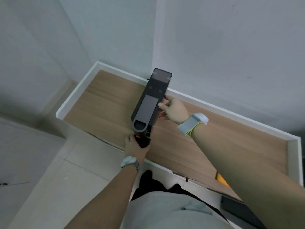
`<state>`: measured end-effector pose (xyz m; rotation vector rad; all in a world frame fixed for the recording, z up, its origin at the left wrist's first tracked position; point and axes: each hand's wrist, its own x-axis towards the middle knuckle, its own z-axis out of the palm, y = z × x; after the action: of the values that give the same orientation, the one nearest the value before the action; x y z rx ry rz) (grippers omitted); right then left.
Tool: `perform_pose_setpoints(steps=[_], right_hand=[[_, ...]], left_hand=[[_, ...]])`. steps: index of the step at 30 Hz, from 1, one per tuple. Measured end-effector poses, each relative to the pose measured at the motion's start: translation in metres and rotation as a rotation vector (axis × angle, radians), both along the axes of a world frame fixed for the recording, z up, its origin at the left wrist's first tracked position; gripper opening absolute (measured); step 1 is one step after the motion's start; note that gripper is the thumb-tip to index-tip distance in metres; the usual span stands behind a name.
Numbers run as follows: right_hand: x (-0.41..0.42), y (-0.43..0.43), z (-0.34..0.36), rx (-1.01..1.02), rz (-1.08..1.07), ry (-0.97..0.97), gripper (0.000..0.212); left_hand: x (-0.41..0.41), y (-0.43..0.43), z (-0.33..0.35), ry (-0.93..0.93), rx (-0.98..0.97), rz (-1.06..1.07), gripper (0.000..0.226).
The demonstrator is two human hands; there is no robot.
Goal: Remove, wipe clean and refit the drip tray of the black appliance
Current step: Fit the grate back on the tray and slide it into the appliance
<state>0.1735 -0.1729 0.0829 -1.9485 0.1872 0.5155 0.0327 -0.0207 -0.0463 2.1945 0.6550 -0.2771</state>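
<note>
The black appliance (151, 103), a narrow tall machine seen from above, stands on the wooden counter (105, 103) with its back near the wall. At its front base sits the black drip tray (145, 141), next to a small red mark. My left hand (134, 147) is closed around the drip tray from the left and below. My right hand (175, 109) is pressed flat against the appliance's right side, fingers spread along it. No cloth is visible.
The counter has a raised white rim (74, 95) along its left, back and right edges. Grey walls rise behind. A yellow object (222, 179) peeks out beside my right forearm. Pale floor tiles (66, 162) lie to the left below the counter.
</note>
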Motion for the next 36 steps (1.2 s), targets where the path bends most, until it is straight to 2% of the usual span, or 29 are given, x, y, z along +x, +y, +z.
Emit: perform_pose_setpoints(steps=[7,22,26,36], right_hand=[[-0.001,0.001,0.001,0.061,-0.033,0.044,0.059],[-0.002,0.001,-0.002,0.105,-0.034,0.07,0.061],[-0.002,0.001,-0.003,0.102,-0.035,0.069,0.062],[-0.003,0.001,-0.001,0.095,-0.04,0.082,0.062]], left_hand=[[0.005,-0.002,-0.007,-0.031,0.006,0.003,0.077],[0.007,0.004,-0.013,-0.029,0.033,0.034,0.074],[0.011,0.007,-0.012,-0.038,0.017,0.102,0.073],[0.015,0.003,-0.01,-0.027,0.026,0.003,0.075]])
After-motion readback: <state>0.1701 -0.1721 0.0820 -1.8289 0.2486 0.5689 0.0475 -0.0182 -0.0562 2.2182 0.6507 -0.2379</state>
